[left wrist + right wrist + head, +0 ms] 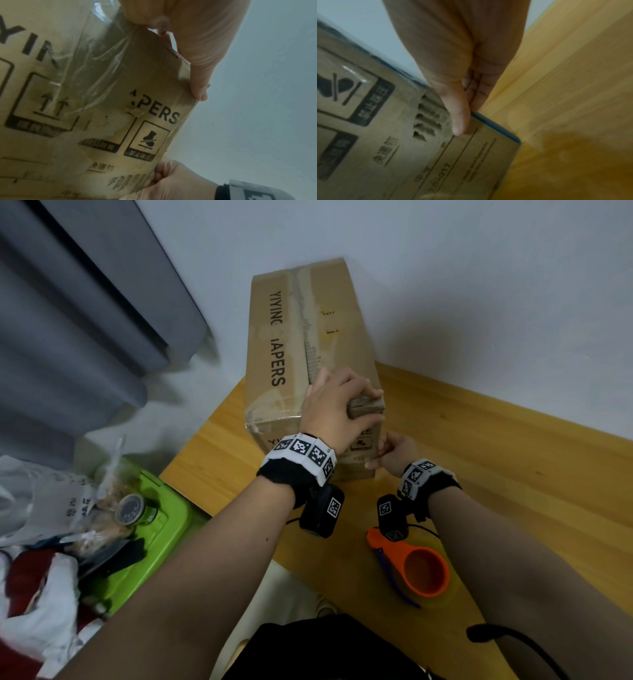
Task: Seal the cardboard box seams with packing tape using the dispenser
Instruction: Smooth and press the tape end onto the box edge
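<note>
Cardboard box (308, 364) stands on the wooden table (513, 460), its long top running toward 12 o'clock in the head view, with a torn centre seam (306, 337) that shows old tape residue and no fresh strip along most of its length. At the near end a piece of clear tape (96, 56) wraps from the top down over the printed end face; it looks wrinkled and only partly stuck in the left wrist view.

My reading is that the step in hand is pressing that near-end tape down and steadying the box, not laying a new strip. The left hand (337, 409) lies over the near top edge, fingers curved over the corner and pressing tape and cardboard. The right hand (394, 451) sits at 4 o'clock from it, low on the box's right near corner, thumb flat on the end face and fingers behind the edge, so it grips the box.

Tape dispenser (411, 566), orange with a blue blade part, lies on the table at 6 o'clock from the box, well apart from both hands and untouched.

The next move probably calls for 1 hand to let go, take the dispenser and draw tape along the top seam toward 12 o'clock while the other hand keeps the flaps closed.
</note>
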